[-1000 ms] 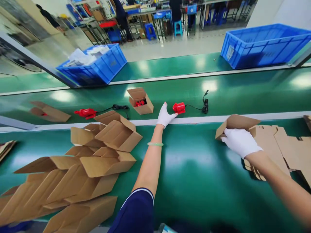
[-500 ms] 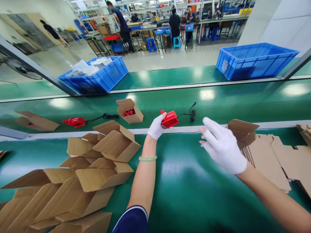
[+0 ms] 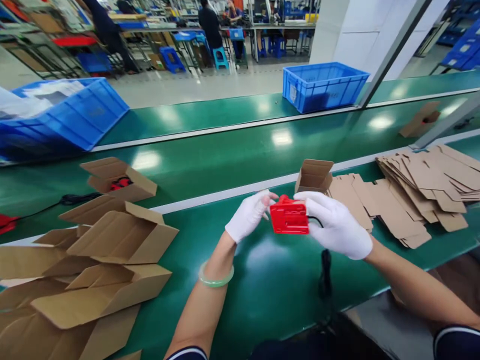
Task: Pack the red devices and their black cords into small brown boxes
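box pile (image 3: 108, 235) left, device (image 3: 288, 220) midway, cardboard (image 3: 392, 200) right

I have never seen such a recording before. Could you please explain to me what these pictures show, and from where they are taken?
There is no machine here: you see a person's own two hands in white gloves. The camera is worn on the head, looking forward and down. The right hand grips a red device; a black cable hangs below that hand in a blurred bundle. The left hand is beside the device; I cannot tell whether its fingers touch it. On the green surface, open cardboard boxes crowd the left and flat cardboard sheets lie on the right. Further back stand two blue crates.
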### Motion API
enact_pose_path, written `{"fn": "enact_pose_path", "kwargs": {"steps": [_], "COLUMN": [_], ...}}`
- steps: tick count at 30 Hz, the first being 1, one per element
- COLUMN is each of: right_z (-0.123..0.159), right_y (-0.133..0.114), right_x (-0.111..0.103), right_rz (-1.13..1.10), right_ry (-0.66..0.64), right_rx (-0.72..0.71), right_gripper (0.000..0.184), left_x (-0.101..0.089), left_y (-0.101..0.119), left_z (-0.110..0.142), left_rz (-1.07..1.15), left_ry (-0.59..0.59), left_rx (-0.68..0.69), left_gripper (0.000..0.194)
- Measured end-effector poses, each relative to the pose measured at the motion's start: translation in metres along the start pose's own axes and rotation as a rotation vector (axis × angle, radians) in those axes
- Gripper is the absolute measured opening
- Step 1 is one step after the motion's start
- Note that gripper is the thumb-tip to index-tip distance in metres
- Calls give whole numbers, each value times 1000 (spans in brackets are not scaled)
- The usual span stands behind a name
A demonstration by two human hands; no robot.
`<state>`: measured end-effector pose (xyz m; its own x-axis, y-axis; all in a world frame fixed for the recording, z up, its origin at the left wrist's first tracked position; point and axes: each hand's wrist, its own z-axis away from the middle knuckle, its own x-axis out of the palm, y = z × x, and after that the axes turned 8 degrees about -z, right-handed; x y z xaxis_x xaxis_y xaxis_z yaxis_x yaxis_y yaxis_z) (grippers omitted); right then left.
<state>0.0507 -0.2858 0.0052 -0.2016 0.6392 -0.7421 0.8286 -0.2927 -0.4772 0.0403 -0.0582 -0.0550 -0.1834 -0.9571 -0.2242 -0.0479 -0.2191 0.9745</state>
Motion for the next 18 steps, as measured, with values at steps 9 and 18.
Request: {"fn": "enact_pose_path", "kwargs": {"steps": [9, 18], "right_z": [-2, -49], "right_y": [57, 71], "right_x": [-35, -15], "right_rz": [619, 785], "right_ry": [34, -377], "right_rx": [438, 486], "right_gripper": [21, 23], "left_x": [60, 70], "left_y": [-66, -84], "left_z": [-113, -124], "left_rz": [-391, -374], "left_ry": [66, 49], "left_rx": [160, 241], "left_gripper": [100, 70]}}
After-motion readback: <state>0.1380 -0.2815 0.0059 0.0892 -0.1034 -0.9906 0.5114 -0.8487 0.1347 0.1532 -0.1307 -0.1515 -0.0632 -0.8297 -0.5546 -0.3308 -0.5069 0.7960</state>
